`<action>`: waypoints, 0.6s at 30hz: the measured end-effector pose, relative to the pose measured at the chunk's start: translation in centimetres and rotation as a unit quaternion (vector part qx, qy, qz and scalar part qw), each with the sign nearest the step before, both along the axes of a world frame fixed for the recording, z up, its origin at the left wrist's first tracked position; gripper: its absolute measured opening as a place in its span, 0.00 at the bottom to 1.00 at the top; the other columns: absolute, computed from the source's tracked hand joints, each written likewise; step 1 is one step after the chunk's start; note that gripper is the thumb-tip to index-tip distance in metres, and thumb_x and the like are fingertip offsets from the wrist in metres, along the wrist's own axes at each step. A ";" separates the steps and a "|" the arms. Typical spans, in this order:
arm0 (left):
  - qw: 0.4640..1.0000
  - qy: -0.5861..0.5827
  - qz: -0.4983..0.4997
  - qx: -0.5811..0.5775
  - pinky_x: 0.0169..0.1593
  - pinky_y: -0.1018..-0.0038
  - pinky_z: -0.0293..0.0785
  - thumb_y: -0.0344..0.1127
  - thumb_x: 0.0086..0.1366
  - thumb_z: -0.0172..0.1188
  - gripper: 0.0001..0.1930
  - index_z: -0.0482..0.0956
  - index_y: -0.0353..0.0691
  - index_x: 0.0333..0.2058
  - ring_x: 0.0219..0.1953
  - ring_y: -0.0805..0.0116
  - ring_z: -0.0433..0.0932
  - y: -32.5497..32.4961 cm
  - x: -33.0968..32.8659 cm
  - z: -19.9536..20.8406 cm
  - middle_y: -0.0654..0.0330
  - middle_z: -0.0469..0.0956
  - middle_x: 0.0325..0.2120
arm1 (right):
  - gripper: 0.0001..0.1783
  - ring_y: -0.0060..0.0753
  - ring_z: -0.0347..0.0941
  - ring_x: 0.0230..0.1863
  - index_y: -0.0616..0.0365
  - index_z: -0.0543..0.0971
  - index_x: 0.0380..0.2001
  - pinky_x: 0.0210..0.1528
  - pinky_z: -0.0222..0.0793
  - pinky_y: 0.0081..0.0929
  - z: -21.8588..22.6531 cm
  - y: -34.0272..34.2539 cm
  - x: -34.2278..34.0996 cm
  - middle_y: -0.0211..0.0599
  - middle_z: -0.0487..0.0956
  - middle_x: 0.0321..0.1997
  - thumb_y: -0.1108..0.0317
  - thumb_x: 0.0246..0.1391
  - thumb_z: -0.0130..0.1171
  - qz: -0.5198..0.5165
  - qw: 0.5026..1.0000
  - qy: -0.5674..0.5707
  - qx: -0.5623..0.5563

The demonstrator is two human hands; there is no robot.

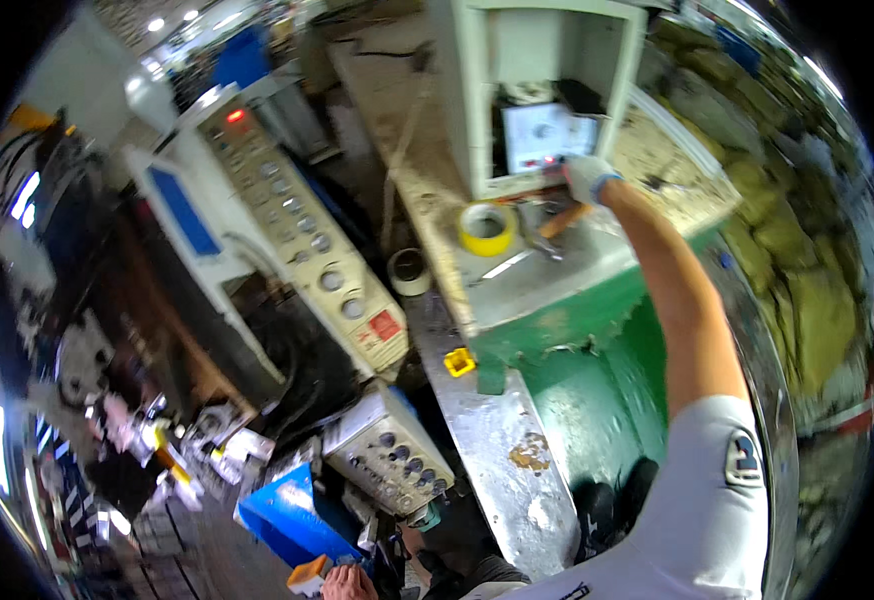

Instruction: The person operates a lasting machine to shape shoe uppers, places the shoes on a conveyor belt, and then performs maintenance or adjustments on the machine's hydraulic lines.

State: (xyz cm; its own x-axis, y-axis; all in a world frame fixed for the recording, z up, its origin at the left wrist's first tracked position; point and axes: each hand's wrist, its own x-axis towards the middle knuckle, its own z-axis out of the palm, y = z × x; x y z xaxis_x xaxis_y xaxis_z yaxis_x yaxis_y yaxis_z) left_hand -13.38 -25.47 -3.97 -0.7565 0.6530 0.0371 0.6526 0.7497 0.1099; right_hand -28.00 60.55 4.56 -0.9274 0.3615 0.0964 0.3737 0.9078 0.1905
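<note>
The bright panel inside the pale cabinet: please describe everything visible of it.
The bright panel is bluish white and roughly rectangular, with a dark mark near its middle and small red lights low on it. Its material is unclear. It sits in the lower part of the pale cabinet, with a black piece at its upper right. The gloved right hand is at its lower right corner; contact is unclear.

L hand (348,582) cut off by btm edge, R hand (589,180) blurred, its contact w/ panel (529,138) unclear.

Olive sacks (807,320) at right, beige control panel (333,258) at left, small yellow piece (459,363) between.
</note>
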 end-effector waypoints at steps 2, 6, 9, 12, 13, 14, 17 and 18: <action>1.000 -0.016 0.006 0.014 0.34 0.60 0.74 0.32 0.58 0.60 0.05 0.77 0.37 0.29 0.31 0.52 0.78 -0.9 0.6 0.6 0.53 0.76 0.25 | 0.18 0.58 0.81 0.42 0.64 0.80 0.43 0.44 0.78 0.46 0.2 -2.5 -0.7 0.57 0.83 0.39 0.69 0.47 0.60 -0.020 0.997 0.030 -0.068; 1.000 -0.010 -0.002 0.029 0.30 0.61 0.72 0.31 0.54 0.62 0.06 0.73 0.42 0.23 0.27 0.54 0.75 -1.5 -0.2 0.3 0.56 0.72 0.21 | 0.19 0.53 0.81 0.46 0.62 0.78 0.48 0.46 0.78 0.41 1.4 -2.9 3.4 0.55 0.81 0.45 0.68 0.53 0.57 -0.023 0.986 0.127 -0.102; 0.996 -0.078 0.033 -0.029 0.34 0.62 0.72 0.33 0.54 0.61 0.06 0.73 0.42 0.24 0.29 0.55 0.76 -2.4 -0.1 -0.1 0.56 0.73 0.22 | 0.20 0.49 0.80 0.49 0.61 0.77 0.53 0.48 0.78 0.37 3.2 -2.4 8.0 0.53 0.80 0.50 0.68 0.57 0.55 -0.038 0.970 0.195 -0.141; 0.996 -0.080 0.005 -0.037 0.27 0.58 0.70 0.41 0.55 0.62 0.08 0.81 0.44 0.27 0.25 0.57 0.77 -3.6 0.2 -1.0 0.58 0.76 0.23 | 0.21 0.45 0.79 0.53 0.60 0.75 0.57 0.50 0.77 0.33 6.8 -2.7 11.2 0.51 0.79 0.55 0.67 0.62 0.53 -0.092 0.931 0.283 -0.212; 0.998 -0.068 0.016 0.005 0.28 0.56 0.69 0.41 0.52 0.63 0.08 0.81 0.45 0.26 0.25 0.56 0.76 -4.0 0.6 -1.4 0.57 0.75 0.23 | 0.21 0.44 0.79 0.54 0.60 0.75 0.58 0.51 0.77 0.32 7.6 -3.5 11.9 0.50 0.78 0.57 0.66 0.64 0.52 -0.112 0.912 0.311 -0.242; 0.998 -0.060 -0.014 0.007 0.29 0.57 0.69 0.41 0.48 0.64 0.08 0.81 0.45 0.25 0.26 0.56 0.76 -4.0 0.4 -1.7 0.57 0.75 0.23 | 0.21 0.42 0.79 0.55 0.59 0.74 0.60 0.52 0.77 0.31 9.0 -4.6 13.2 0.50 0.78 0.59 0.66 0.65 0.51 -0.127 0.898 0.334 -0.258; 0.994 -0.100 -0.023 0.029 0.28 0.60 0.70 0.38 0.48 0.62 0.06 0.80 0.45 0.25 0.25 0.58 0.75 -4.0 -0.2 1.3 0.59 0.75 0.22 | 0.19 0.36 0.81 0.39 0.53 0.78 0.58 0.40 0.76 0.24 8.4 -10.6 16.5 0.44 0.83 0.48 0.64 0.66 0.54 -0.030 0.965 0.261 -0.018; 0.989 -0.141 -0.021 0.035 0.47 0.61 0.74 0.39 0.56 0.57 0.11 0.78 0.36 0.30 0.39 0.54 0.80 -5.1 0.6 2.7 0.51 0.80 0.31 | 0.17 0.31 0.79 0.35 0.54 0.79 0.55 0.36 0.74 0.22 6.7 -18.2 15.5 0.41 0.83 0.44 0.66 0.66 0.54 -0.013 0.962 0.252 -0.105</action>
State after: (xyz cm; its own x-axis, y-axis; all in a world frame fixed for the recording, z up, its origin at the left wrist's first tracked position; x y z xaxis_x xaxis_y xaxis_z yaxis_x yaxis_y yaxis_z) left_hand -12.81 -30.58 -1.31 -0.7153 0.6873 -0.1262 0.6190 0.7070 0.3422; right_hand -12.51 42.35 11.28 -0.7723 0.4448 0.4536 0.3940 0.8954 -0.2073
